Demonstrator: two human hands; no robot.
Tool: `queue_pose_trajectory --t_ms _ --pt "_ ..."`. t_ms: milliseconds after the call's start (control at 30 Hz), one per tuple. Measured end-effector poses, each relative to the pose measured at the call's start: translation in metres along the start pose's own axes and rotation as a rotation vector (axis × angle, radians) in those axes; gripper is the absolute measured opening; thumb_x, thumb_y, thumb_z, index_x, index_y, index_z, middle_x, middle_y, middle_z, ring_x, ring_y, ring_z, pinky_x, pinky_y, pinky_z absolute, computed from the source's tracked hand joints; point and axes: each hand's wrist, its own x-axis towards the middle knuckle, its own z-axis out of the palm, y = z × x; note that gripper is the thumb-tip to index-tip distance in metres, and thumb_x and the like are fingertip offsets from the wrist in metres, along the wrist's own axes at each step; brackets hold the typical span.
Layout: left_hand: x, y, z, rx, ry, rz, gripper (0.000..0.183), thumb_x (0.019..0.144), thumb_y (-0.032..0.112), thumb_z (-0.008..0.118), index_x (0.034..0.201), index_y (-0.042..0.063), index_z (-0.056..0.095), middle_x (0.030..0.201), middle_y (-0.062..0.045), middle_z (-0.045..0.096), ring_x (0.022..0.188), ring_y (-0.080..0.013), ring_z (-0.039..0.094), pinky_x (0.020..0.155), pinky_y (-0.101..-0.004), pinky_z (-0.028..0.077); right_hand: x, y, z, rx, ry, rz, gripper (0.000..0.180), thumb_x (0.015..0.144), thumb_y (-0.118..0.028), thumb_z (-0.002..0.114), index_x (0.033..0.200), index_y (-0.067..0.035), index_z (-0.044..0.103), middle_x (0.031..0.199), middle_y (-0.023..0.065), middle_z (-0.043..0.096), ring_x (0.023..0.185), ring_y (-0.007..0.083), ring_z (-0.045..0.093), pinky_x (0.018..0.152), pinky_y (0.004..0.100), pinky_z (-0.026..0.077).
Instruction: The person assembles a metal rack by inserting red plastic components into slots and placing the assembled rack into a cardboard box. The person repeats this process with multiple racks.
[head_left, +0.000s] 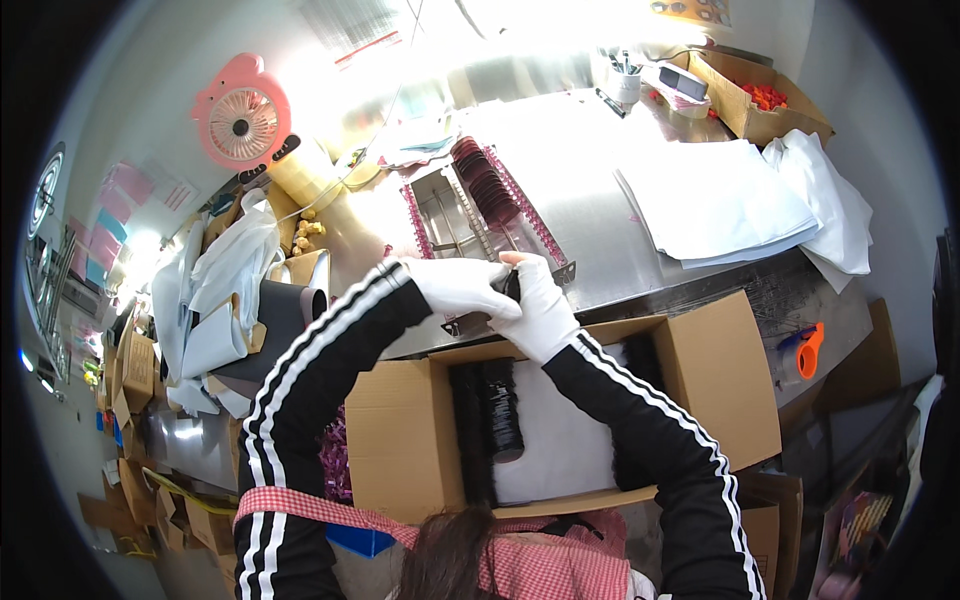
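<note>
Both my hands wear white gloves and meet above the near end of a metal rack (450, 217) edged with pink clips. My left hand (469, 289) has its thumb and fingers around a small dark piece (512, 285). My right hand (538, 307) touches the same piece, at the near end of a thin rod that holds a row of dark red discs (487, 184). Bare fingertips show on the right hand. What exactly the dark piece is stays hidden. Below my hands stands an open cardboard box (401, 435) with black bundles (504, 409) and a white sheet (555, 442) inside.
White sheets (720, 202) lie on the metal table at the right, beside a cardboard box with red pieces (765, 97) at the back. An orange tape dispenser (808, 352) lies nearer. At the left are a pink fan (240, 124), a large yellowish tape roll (306, 176) and piled white packaging (232, 262).
</note>
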Motion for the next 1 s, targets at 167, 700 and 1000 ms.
queue_pose_trajectory --t_ms 167,700,1000 --pt "0.036 -0.063 -0.038 -0.097 0.502 -0.191 0.072 0.071 0.043 0.076 0.117 -0.009 0.055 0.113 -0.021 0.060 0.107 -0.0252 0.058 0.091 -0.0339 0.047 0.020 0.013 -0.008 0.043 -0.086 0.068 0.059 0.071 -0.007 0.078 0.123 -0.006 0.050 0.112 0.0150 0.057 0.102 0.0300 0.060 0.091 0.0357 0.049" --pt "0.157 -0.094 -0.034 0.955 0.409 0.238 0.026 0.082 0.022 0.069 0.088 -0.004 0.066 0.067 -0.012 0.066 0.065 -0.0223 0.068 0.056 -0.0363 0.054 0.050 0.044 -0.011 -0.135 -0.539 -0.084 0.038 0.069 -0.021 0.074 0.104 -0.014 0.064 0.093 0.0113 0.065 0.087 0.0323 0.065 0.078 0.0393 0.054" --pt "0.113 -0.086 -0.023 0.267 0.700 -0.474 0.041 0.087 0.028 0.058 0.116 -0.001 0.051 0.096 -0.025 0.068 0.093 -0.0371 0.067 0.078 -0.0463 0.053 0.030 0.052 0.006 0.013 -0.048 -0.011 0.048 0.072 -0.014 0.075 0.116 -0.014 0.057 0.120 0.0128 0.054 0.104 0.0335 0.060 0.085 0.0403 0.053"
